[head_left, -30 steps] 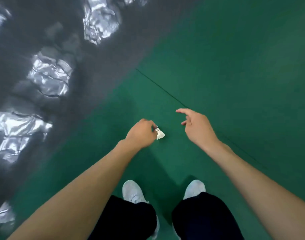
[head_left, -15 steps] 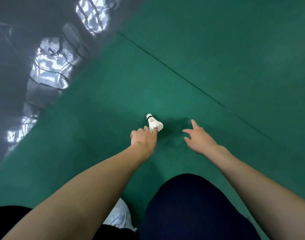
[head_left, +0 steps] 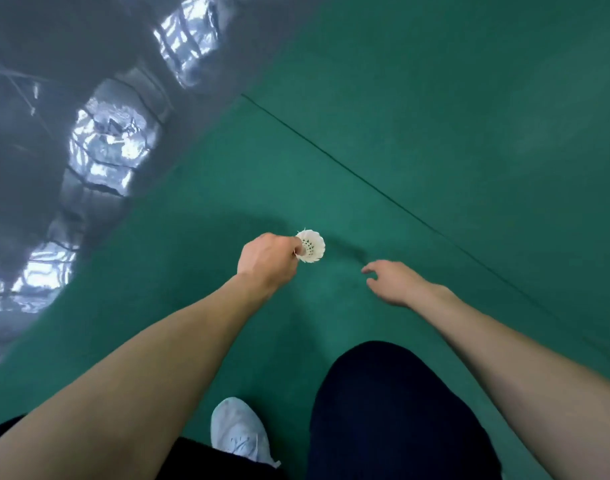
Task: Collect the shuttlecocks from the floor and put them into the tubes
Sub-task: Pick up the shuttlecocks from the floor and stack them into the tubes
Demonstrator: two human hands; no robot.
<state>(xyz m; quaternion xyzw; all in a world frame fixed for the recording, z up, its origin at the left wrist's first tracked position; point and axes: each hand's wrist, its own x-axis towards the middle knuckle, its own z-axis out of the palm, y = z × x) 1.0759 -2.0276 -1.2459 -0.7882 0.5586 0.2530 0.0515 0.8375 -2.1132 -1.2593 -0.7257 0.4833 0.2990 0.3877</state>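
A white feather shuttlecock (head_left: 311, 246) is held above the green court floor, its open feather skirt turned toward the camera. My left hand (head_left: 269, 263) grips it at the cork end, fingers curled round it. My right hand (head_left: 395, 281) hovers to the right of it, fingers loosely spread and holding nothing. No tube is in view.
Green court flooring (head_left: 435, 116) fills most of the view, crossed by a thin dark seam (head_left: 366, 180). A glossy grey floor (head_left: 71, 150) with bright reflections lies at left. My dark trouser knee (head_left: 393, 403) and a white shoe (head_left: 239, 431) are below.
The shuttlecock has turned in my left hand so its skirt now faces the camera instead of its cork pointing up. My right hand has dropped slightly and relaxed.
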